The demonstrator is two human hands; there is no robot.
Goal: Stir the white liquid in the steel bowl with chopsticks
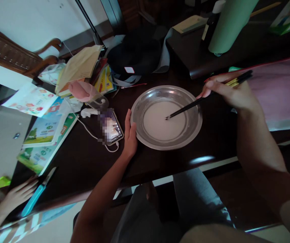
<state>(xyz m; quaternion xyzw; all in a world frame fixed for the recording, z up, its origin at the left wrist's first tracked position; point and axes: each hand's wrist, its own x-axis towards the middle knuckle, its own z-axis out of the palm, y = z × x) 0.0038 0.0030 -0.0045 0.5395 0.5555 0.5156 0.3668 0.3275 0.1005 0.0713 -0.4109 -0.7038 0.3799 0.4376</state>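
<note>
A shallow metal plate [197, 126] with a thin white liquid in it sits on the dark table [89, 158]. My left hand [129, 133] rests flat against the plate's left rim, fingers stretched out. My right hand [230, 91] is closed on a pair of dark chopsticks [185, 108], their tips dipped in the white liquid near the plate's middle.
A phone [111, 127] on a white cable lies just left of my left hand. Books and papers [46, 131] are piled at the left. A dark cap [135, 54] and a green cylinder [227, 25] stand behind. Another person's hand [20, 193] is by a blue knife [37, 194].
</note>
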